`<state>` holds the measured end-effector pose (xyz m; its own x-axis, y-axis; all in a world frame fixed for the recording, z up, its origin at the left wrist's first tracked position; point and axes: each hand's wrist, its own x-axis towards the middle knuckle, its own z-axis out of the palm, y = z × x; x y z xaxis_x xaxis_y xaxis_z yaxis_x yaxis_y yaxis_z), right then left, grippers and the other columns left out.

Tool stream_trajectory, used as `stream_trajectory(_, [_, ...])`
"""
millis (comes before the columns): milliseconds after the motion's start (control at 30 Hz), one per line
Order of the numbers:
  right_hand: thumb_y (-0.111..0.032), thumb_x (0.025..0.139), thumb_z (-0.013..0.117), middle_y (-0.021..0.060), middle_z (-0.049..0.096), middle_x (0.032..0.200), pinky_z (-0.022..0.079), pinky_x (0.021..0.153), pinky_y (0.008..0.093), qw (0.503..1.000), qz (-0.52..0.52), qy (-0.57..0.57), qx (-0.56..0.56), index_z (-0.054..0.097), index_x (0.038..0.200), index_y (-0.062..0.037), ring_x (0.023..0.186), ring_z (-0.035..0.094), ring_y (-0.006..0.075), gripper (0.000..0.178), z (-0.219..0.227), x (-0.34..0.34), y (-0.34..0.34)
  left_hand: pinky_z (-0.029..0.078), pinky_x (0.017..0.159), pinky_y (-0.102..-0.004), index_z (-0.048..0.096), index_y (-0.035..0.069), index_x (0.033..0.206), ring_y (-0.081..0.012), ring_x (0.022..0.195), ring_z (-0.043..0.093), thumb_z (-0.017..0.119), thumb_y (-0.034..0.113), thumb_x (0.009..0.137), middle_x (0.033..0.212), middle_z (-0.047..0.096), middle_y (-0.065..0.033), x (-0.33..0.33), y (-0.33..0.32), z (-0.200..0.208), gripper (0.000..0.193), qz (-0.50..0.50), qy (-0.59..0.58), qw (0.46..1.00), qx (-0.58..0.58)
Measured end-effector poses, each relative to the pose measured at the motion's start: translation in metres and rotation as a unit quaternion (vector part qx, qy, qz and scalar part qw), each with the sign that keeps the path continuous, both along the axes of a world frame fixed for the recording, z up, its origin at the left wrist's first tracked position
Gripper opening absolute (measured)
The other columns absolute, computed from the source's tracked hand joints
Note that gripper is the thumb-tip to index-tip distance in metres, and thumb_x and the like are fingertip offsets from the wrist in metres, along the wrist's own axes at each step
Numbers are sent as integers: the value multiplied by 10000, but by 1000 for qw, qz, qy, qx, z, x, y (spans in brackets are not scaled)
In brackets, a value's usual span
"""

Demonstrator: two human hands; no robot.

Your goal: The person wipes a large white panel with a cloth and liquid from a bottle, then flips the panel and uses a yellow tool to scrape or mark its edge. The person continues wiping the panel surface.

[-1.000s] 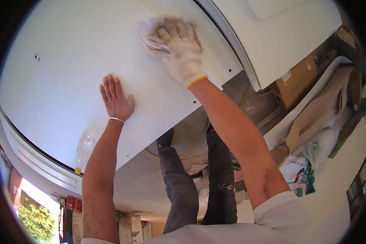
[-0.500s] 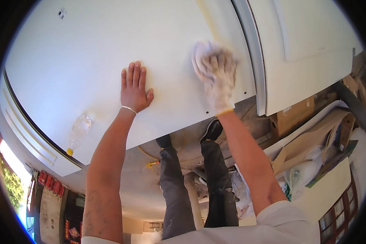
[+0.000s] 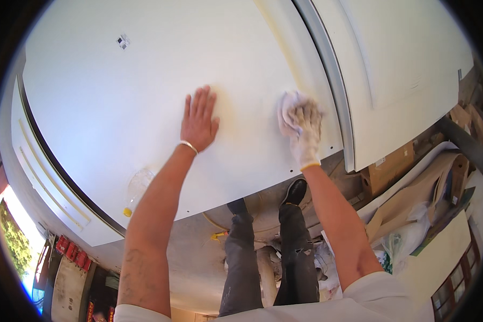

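My left hand (image 3: pixel 199 121) is bare, with a pale band at the wrist. It lies flat on a large white panel (image 3: pixel 145 91), fingers stretched out. My right hand (image 3: pixel 306 129) wears a whitish, soiled knit glove with a yellow cuff. Its fingers press on a bunched white cloth (image 3: pixel 288 110) near the panel's right edge, and the palm side is hidden. Left of my left forearm, a clear plastic bottle (image 3: pixel 138 185) with a yellow cap lies on the panel, partly covered by that arm. A small black-and-white sticker (image 3: pixel 123 42) is farther off on the panel.
Along the right runs a grey edge strip (image 3: pixel 335 80), with another white panel (image 3: pixel 402 80) beyond it. Cardboard (image 3: pixel 413 198) and plastic sheeting are heaped at the lower right. A yellow-handled item (image 3: pixel 219 236) lies on the floor by my legs. Small holes (image 3: pixel 291 170) dot the panel's near edge.
The whole view has shifted, so the panel sits lower and farther right. My left forearm now overlaps the bottle. My right hand stays on the cloth and is less blurred.
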<state>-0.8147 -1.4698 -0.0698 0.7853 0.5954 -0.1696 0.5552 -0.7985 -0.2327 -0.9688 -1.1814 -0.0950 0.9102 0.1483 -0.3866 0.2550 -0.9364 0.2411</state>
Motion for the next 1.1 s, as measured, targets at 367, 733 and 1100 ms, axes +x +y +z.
stream_trajectory(367, [-214, 854, 770, 128, 442, 1633, 235, 1291, 516, 990, 36, -28, 131, 518, 1535, -128, 1543, 347, 359, 731, -59, 174, 245, 98, 1329, -534, 271, 42, 1668, -337, 1644, 147, 435, 417, 1086, 1761, 238, -139, 185, 235, -65, 711, 120, -232, 947, 187])
stream_trajectory(733, [-130, 873, 731, 186, 381, 1648, 208, 1279, 572, 990, 100, 99, 32, 426, 1585, -123, 1571, 283, 416, 775, 4, 177, 232, 39, 1324, -592, 229, -4, 1673, -390, 1648, 83, 502, 363, 1026, 1774, 160, -181, 191, 226, -28, 792, 168, -127, 973, 89])
stream_trajectory(1100, [-131, 897, 733, 174, 287, 1726, 188, 1310, 530, 989, 130, 69, 32, 387, 1616, -119, 1594, 259, 398, 798, -10, 248, 336, 52, 1317, -614, 251, -30, 1656, -408, 1643, 101, 493, 355, 1009, 1768, 171, -197, 194, 226, -21, 791, 164, -144, 973, 70])
